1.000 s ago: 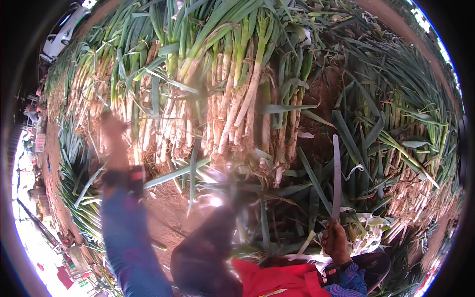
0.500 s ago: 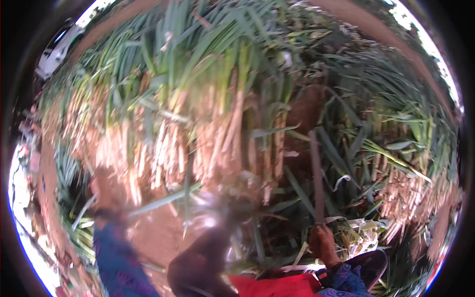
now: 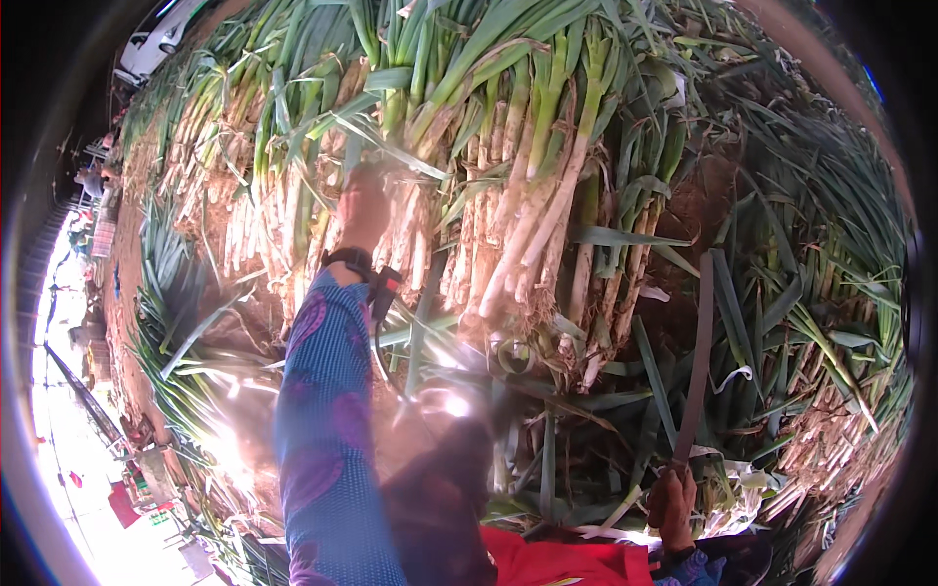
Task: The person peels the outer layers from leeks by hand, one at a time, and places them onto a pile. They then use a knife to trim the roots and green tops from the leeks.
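My left hand is stretched forward against the white stalks of the heaped leeks; its fingers are smeared by motion and partly lost among the stalks. A dark band with a small red-marked device and a thin cable sits on that wrist, above a blue patterned sleeve. Low on the right, my right hand is closed round the lower end of a long, narrow knife. Its flat brownish blade points away from me, over dark green leaves. The leeks lie with roots toward me and leaves away.
Another heap of leeks lies to the right, roots toward me. Loose cut leaves and pale trimmings litter the ground around my right hand. Bare brown soil runs along the left. A white vehicle stands at the far left.
My left hand has moved from the lower left forward and right, onto the leek stalks. The view has shifted; my right hand still grips the knife.
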A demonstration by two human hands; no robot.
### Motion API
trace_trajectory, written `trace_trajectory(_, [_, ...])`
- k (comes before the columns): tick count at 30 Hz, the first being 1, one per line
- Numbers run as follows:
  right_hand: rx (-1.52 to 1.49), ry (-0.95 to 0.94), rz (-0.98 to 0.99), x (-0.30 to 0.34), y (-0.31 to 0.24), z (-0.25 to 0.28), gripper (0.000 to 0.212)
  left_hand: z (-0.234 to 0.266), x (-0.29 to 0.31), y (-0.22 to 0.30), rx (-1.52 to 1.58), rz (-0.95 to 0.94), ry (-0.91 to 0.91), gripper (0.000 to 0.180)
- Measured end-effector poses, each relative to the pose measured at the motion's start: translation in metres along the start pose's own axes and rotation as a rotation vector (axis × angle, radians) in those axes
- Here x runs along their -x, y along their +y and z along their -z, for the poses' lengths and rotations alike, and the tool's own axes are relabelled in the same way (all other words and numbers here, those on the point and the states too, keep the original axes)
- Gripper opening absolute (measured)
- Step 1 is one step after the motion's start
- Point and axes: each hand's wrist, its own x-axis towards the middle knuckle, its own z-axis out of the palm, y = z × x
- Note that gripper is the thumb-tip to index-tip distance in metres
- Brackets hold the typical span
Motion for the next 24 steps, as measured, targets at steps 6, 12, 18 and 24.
trace_trajectory(6, [0.064, -0.009, 0.045, -0.001, -0.004, -0.004, 0.020, -0.039, -0.026, 0.031, -0.005, 0.118, -0.110, 0.043])
trace_trajectory(12, [0.037, -0.013, 0.068, 0.002, -0.017, -0.020, 0.020, -0.049, -0.029, 0.022, -0.112, 0.083, -0.068, 0.055])
trace_trajectory(18, [-0.004, -0.038, 0.072, 0.003, -0.007, -0.019, 0.019, -0.061, -0.015, -0.015, -0.104, 0.160, -0.083, 0.041])
trace_trajectory(24, [-0.012, -0.095, 0.044, 0.009, -0.009, -0.021, 0.019, -0.038, 0.007, -0.017, -0.065, 0.088, 0.005, 0.016])
